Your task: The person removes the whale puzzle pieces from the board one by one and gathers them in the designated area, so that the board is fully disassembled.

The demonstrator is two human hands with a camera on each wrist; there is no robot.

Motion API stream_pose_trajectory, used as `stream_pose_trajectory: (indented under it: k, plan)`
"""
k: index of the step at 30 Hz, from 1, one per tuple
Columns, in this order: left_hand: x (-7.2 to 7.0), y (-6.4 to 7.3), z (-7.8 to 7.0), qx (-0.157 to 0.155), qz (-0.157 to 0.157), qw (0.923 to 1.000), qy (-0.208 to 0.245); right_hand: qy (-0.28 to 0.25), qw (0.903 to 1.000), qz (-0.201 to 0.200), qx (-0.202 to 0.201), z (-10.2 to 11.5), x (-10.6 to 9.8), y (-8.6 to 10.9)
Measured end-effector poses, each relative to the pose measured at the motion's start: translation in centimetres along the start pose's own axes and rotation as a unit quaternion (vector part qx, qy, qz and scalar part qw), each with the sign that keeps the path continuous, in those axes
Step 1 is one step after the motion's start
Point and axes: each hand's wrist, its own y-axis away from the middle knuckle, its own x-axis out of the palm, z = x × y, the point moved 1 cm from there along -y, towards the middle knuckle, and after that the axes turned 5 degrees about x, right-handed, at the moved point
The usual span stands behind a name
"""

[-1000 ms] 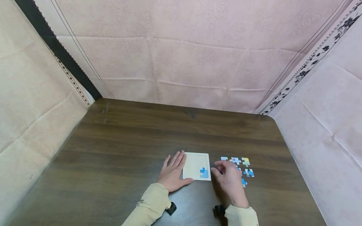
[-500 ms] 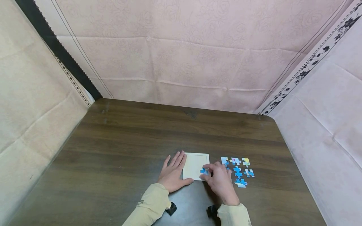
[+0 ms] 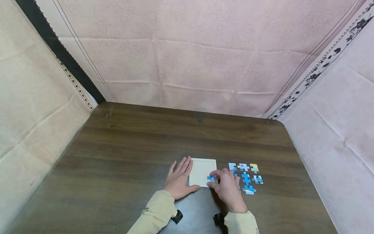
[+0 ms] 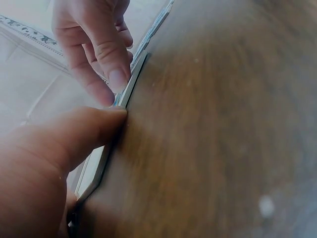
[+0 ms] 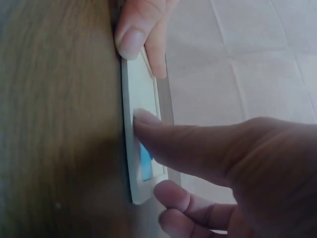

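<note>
A square white puzzle tray [image 3: 202, 165] with a raised rim lies on the table. My left hand [image 3: 179, 180] is spread at its left side, straight fingers along the edge and thumb [image 4: 106, 121] against the near edge. In the tray's near right corner lies a blue puzzle piece [image 3: 210, 178]. My right hand [image 3: 227, 188] reaches over that corner, with thumb and index finger pinching the piece from the near and far sides. In the right wrist view the thumb covers part of the blue piece [image 5: 145, 162], and the index fingertip is hidden behind it.
Right of the tray lie several loose puzzle pieces [image 3: 246, 178] in loose rows, some partly behind my right hand. The brown wooden table [image 3: 131, 139] meets a pale cloth [image 3: 187, 65] at its far edge, with more cloth at both sides.
My right hand has moved left from beside the loose pieces to the blue piece in the tray, then stayed there. More loose pieces are uncovered. My left hand has stayed in place.
</note>
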Motion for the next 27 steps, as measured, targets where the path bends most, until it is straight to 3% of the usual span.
stream_pose_trajectory:
  k: [27]
  plan:
    - [0.20, 0.04, 0.09, 0.003, -0.004, 1.0000, -0.007, 0.054, 0.9984, 0.007, -0.011, 0.18, -0.05, -0.46]
